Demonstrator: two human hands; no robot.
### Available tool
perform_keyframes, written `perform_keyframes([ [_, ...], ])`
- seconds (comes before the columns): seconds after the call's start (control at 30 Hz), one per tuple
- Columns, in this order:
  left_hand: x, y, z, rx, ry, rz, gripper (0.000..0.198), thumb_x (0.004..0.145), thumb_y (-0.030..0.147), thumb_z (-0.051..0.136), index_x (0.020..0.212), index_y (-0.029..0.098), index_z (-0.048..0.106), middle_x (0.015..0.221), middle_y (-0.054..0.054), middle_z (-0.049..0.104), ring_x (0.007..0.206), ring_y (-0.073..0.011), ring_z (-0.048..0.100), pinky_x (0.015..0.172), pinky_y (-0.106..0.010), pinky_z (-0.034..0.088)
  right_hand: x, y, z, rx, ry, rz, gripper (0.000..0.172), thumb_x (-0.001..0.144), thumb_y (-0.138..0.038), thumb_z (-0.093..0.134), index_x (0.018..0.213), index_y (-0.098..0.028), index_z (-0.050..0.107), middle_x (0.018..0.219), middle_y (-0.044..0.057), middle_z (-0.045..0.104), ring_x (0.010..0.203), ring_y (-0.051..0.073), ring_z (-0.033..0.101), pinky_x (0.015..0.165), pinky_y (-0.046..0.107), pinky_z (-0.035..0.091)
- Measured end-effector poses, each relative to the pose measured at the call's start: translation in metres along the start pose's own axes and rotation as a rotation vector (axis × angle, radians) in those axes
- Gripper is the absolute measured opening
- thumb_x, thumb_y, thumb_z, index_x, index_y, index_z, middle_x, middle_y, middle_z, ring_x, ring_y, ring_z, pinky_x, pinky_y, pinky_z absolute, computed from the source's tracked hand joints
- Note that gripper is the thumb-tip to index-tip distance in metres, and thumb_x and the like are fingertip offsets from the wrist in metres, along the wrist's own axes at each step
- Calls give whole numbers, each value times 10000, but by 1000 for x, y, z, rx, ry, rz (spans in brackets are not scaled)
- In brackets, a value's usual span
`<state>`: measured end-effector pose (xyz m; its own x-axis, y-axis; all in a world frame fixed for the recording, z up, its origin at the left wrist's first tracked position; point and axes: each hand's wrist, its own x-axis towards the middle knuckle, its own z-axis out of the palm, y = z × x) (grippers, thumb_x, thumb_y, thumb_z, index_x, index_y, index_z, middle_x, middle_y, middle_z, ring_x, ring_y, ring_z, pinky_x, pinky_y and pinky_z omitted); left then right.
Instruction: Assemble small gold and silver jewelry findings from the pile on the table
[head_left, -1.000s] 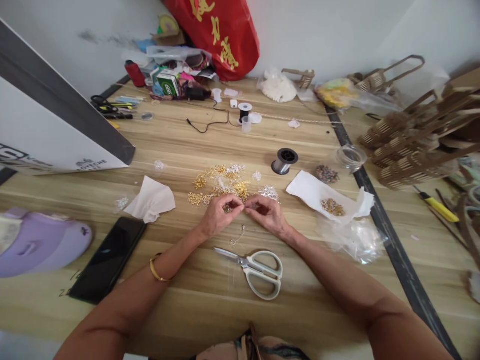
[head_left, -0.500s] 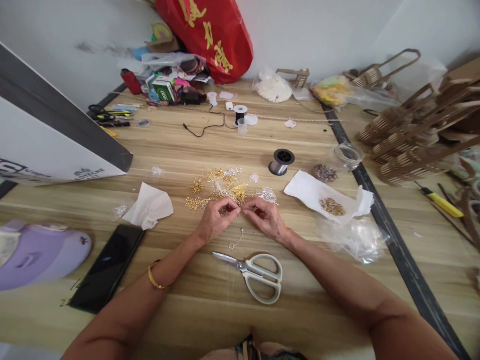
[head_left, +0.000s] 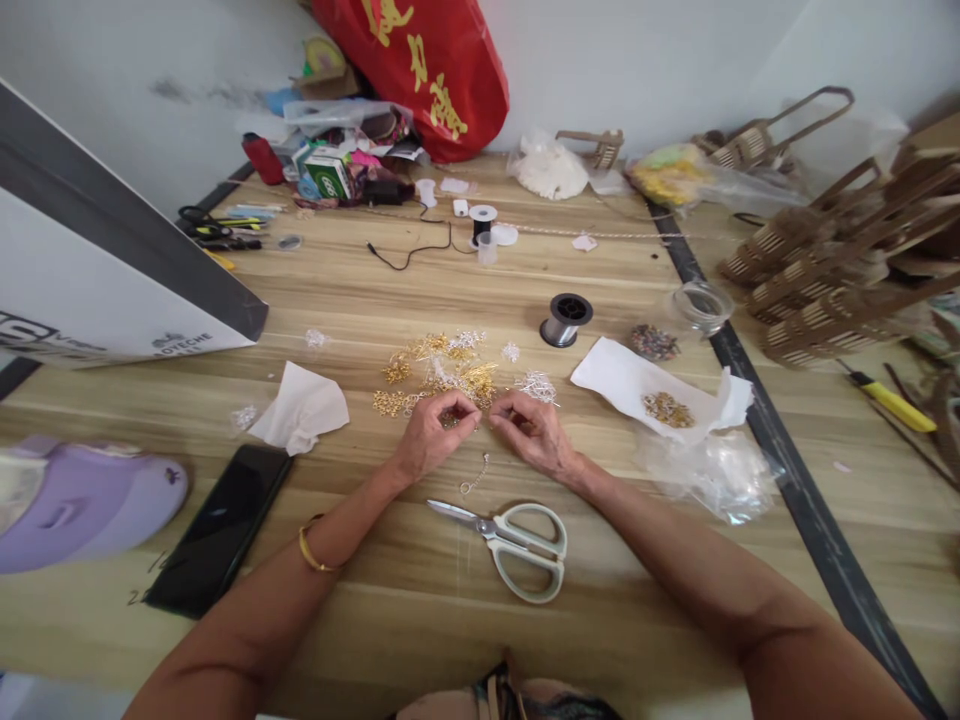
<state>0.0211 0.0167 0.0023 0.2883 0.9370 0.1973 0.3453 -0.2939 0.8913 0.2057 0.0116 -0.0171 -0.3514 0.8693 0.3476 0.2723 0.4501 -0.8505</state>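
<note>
My left hand (head_left: pixel 439 432) pinches thumb and forefinger together just in front of the bead piles. Opposite it, a small gap away, my right hand (head_left: pixel 531 432) is pinched the same way. Whatever lies between the fingertips is too small to make out. Behind the hands spread gold and silver jewellery findings (head_left: pixel 394 402), partly hidden by my left hand. Silver pins (head_left: pixel 537 386) lie beyond my right hand. Between my wrists rests a short silver chain (head_left: pixel 475 475) with a ring at one end. Below it are white-handled scissors (head_left: pixel 517 545), with faint clear thread beside the blades.
To the right are a white paper (head_left: pixel 615 385) holding gold beads (head_left: pixel 667 408), clear plastic bags (head_left: pixel 712 480) and a jar of beads (head_left: pixel 654 342). A wire spool (head_left: pixel 566 320) stands behind. At left lie a tissue (head_left: pixel 304 408), a black phone (head_left: pixel 217 530) and a purple container (head_left: pixel 97 510).
My two hands' fingertips have moved slightly apart. The whole view has shifted a little; the scissors and chain keep their places on the table.
</note>
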Motion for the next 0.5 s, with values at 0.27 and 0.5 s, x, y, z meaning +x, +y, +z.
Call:
perform_keyframes([
  [0.27,0,-2,0,6,-8,28,112,783,207,605,686,154,605,658,-6,623,635,-117,561,632,-228,457,0,-1,1,4,-14,17,146,880,-309,564,890,-180,631,735,28,604,613,117,530,522,233,423],
  [0.5,-1,-3,0,-3,-22,36,106,787,203,603,697,150,618,665,-6,626,630,-113,561,623,-224,451,1,0,0,-19,-8,-45,145,889,-291,558,879,-180,650,777,48,614,676,136,549,564,250,435],
])
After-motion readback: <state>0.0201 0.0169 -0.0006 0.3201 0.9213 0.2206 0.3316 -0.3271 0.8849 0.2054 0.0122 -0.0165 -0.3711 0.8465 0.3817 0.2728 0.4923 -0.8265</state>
